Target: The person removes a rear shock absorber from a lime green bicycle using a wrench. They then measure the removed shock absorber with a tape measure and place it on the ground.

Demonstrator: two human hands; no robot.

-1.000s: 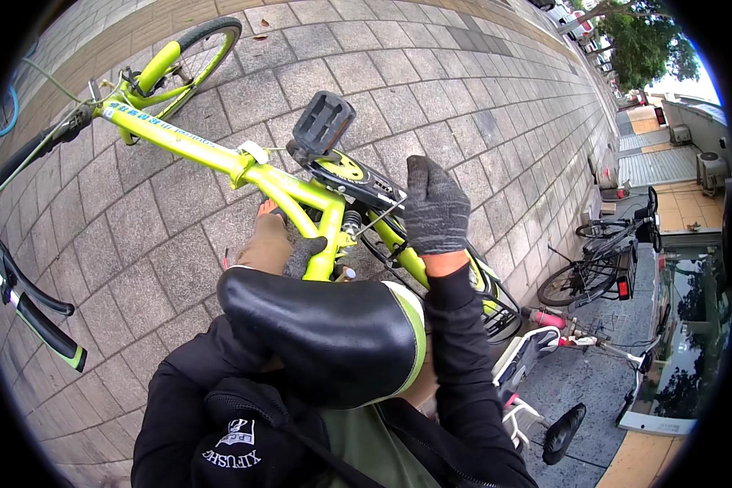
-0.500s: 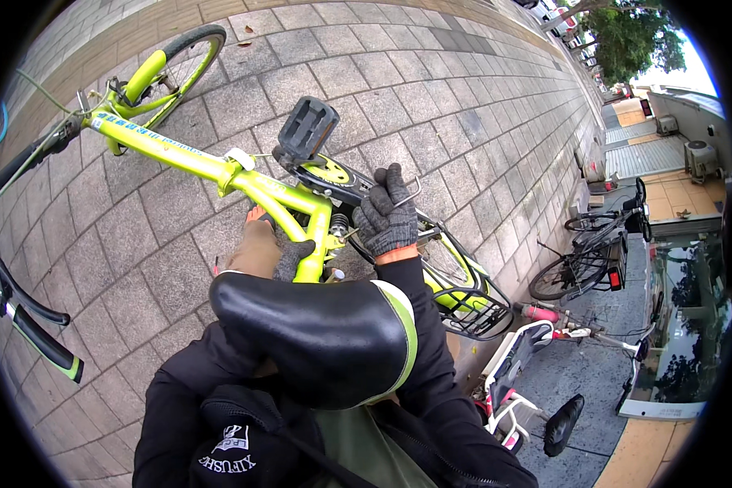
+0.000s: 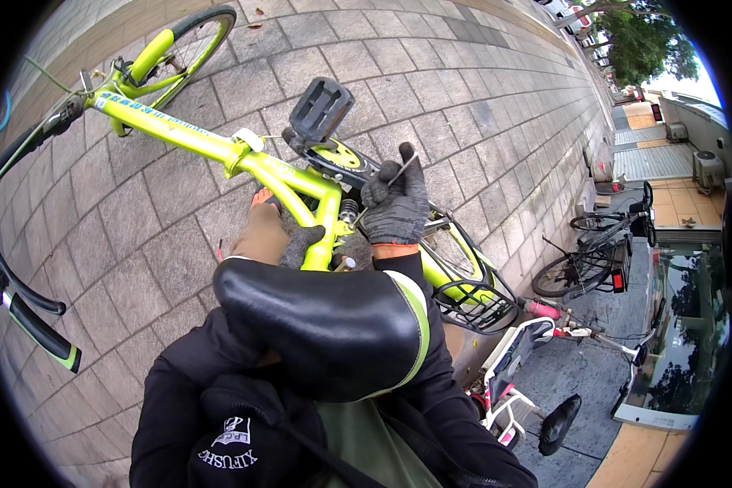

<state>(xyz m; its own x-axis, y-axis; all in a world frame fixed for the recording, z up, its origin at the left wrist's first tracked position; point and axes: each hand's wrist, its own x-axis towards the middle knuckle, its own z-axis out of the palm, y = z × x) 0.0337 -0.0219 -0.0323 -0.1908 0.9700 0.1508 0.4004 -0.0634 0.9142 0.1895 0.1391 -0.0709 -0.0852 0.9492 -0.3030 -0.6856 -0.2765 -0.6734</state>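
A bright yellow-green folding bicycle frame stands before me, its black saddle close to my body. My right hand, in a grey knit glove, is just behind the frame's spring shock. Between its thumb and raised index finger is a thin metal hex key; part of the key is hidden by the fingers. Low on the frame's seat tube, my gloved left hand grips the tube, most of it hidden by the tube and saddle.
A black pedal sticks up beside the chainring. The rear rack is right of the saddle, the front wheel far left. A white-and-pink bike and a dark bicycle stand right, on grey paving.
My right hand has turned and its index finger has straightened upward along the hex key, which has tilted. My left hand stays on the seat tube. The whole view has shifted slightly.
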